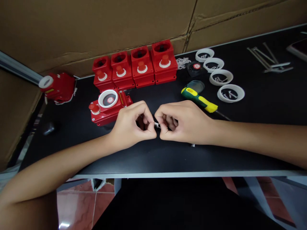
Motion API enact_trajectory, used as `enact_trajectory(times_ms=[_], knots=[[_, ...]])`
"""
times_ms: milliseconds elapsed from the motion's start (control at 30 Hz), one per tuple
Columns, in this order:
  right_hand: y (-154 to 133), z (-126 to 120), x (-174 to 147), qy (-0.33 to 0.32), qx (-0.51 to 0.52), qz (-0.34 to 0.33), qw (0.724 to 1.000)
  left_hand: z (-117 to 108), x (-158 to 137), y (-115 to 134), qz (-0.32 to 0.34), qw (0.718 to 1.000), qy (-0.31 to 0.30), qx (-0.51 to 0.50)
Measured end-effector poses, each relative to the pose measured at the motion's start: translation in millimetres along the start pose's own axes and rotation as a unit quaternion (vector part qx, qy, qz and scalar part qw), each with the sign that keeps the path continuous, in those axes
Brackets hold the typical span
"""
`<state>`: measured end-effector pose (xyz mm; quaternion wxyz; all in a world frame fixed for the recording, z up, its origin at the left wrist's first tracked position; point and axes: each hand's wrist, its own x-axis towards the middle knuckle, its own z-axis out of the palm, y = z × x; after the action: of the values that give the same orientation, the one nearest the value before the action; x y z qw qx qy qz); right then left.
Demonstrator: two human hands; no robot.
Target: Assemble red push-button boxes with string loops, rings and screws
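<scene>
Thumb and finger of my left hand [137, 124] pinch one end of a small whitish piece [157, 125]. My right hand [183, 123] pinches its other end, so the fingertips of both hands almost meet. Too little of the piece shows to tell its kind; the fingers cover most of it. Just behind my left hand lies a red housing [105, 118] with a white ring [101, 99] around a dark round window and a red knob [94, 107]. Behind my right hand rests a green and yellow screwdriver [199, 99], its shaft pointing right.
Several red housings [144, 76] stand along the cardboard wall [107, 25], and another [62, 86] is at far left. White rings with screws [231, 93], a pile of white cords [183, 61], a clear disc [195, 86] and metal rods [268, 57] lie on the black table [144, 163].
</scene>
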<state>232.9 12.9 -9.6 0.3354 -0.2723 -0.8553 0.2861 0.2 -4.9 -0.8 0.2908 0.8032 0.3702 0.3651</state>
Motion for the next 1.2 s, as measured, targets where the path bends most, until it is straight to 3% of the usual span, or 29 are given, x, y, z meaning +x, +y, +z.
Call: enact_trajectory(times_ms=[433, 733, 1200], knots=[[0.9, 0.5, -1.3, 0.002, -0.013, -0.018, 1.000, -1.2, -0.5, 0.7, -0.022, 1.000, 0.012, 0.012], [0.9, -0.9, -0.5, 0.007, 0.004, 0.003, 1.000, -6.8, 1.6, -0.3, -0.032, 0.997, -0.041, -0.053], [-0.6, -2.7, -0.6, 0.010, 0.036, 0.031, 0.999, -5.6, -0.8, -2.4, -0.004, 0.997, -0.065, -0.036]])
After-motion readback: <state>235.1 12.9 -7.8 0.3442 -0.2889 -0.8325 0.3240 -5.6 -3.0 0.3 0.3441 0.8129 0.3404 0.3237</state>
